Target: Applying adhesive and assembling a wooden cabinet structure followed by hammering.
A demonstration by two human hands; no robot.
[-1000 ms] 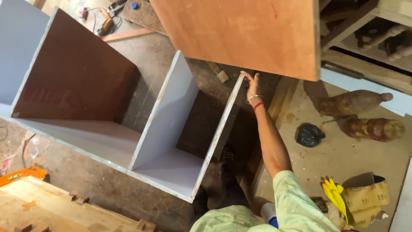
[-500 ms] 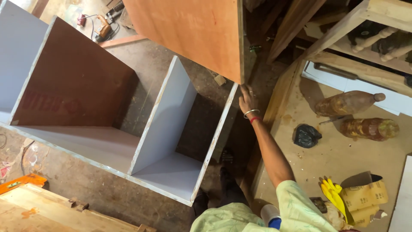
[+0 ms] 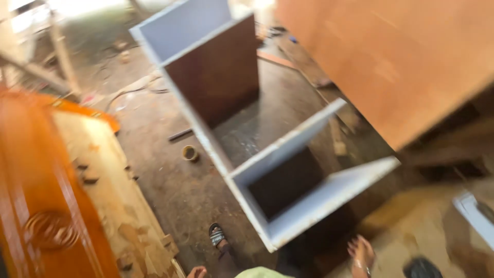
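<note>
At five o'clock, right hand spread and holding nothing beside grey cabinet carcass, plywood back unfitted; left hand unseen.

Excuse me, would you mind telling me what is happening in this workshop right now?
A person stands beside an open white cabinet frame lying on the dusty floor. Their right hand hangs open near the frame's low corner, holding nothing; the left hand is out of view. A large brown plywood board fills the upper right, and a roll of tape lies nearby.
</note>
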